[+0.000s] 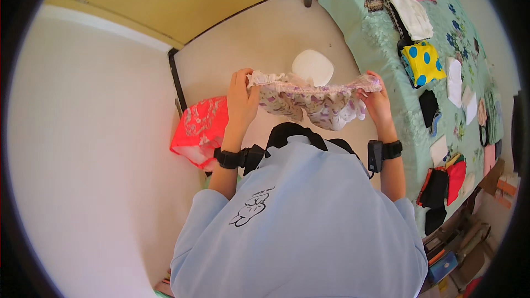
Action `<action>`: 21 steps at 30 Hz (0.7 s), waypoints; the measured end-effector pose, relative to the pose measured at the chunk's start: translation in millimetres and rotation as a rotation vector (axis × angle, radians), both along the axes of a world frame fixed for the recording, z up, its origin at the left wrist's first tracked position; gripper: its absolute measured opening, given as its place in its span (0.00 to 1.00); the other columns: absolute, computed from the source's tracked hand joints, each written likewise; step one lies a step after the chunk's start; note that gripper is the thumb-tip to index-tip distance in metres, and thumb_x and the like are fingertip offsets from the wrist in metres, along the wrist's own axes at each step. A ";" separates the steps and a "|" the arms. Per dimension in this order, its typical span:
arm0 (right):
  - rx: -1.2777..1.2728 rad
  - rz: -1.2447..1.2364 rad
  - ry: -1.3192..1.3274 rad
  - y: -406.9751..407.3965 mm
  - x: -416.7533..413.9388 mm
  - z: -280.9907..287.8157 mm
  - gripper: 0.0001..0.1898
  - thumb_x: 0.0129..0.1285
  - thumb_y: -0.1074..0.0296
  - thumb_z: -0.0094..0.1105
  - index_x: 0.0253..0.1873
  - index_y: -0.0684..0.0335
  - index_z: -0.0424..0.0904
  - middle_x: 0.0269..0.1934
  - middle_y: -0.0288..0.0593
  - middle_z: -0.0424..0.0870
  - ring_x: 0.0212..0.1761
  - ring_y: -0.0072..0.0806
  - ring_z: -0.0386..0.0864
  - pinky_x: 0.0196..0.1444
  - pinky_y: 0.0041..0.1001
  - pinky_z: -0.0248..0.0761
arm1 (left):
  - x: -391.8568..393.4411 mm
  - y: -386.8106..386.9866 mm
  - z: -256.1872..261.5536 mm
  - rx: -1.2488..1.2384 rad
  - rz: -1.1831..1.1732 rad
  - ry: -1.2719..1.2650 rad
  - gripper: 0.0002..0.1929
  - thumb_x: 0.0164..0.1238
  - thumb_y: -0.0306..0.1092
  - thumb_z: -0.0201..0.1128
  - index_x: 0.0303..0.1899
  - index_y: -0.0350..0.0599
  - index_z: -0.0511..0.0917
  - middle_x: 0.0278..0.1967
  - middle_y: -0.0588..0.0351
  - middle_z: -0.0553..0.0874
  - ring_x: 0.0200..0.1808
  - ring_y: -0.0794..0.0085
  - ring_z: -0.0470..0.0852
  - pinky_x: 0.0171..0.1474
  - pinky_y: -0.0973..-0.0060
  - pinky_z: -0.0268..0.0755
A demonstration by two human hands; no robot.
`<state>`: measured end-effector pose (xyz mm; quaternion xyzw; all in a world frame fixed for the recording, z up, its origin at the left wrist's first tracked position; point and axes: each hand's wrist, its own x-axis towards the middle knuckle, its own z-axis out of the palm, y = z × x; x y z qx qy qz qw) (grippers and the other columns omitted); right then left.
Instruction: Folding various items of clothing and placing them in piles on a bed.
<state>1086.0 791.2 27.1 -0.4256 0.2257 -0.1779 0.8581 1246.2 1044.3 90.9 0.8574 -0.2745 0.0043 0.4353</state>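
Observation:
A white cloth item (319, 105) with a purple and brown print and a gathered, ruffled edge is stretched between my hands at about waist height. My left hand (243, 97) grips its left end, fingers over the frilled band. At the opposite end, my right hand (376, 95) pinches the band near its corner. The lower part of the cloth hangs loose in folds. Behind it, a white rounded-square object (312, 65) is on the floor, partly covered by the cloth. Each wrist wears a black strap with a small device.
Along the right runs a bed with a green floral cover (374, 45). On it lie several folded garments, among them a yellow one with blue dots (424, 63). A red patterned cloth-covered object (203, 128) stands by the left wall. Ahead is a yellow door (165, 0).

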 end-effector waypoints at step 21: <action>-1.066 -0.095 1.168 21.1 -9.2 0.0 0.11 0.39 0.80 0.44 0.32 0.61 0.62 0.19 0.48 0.71 0.24 0.45 0.70 0.26 0.34 0.62 | 105.6 -31.1 -101.5 0.523 -0.265 -0.030 0.09 0.45 0.31 0.48 0.31 0.45 0.70 0.26 0.48 0.73 0.27 0.57 0.73 0.29 0.68 0.65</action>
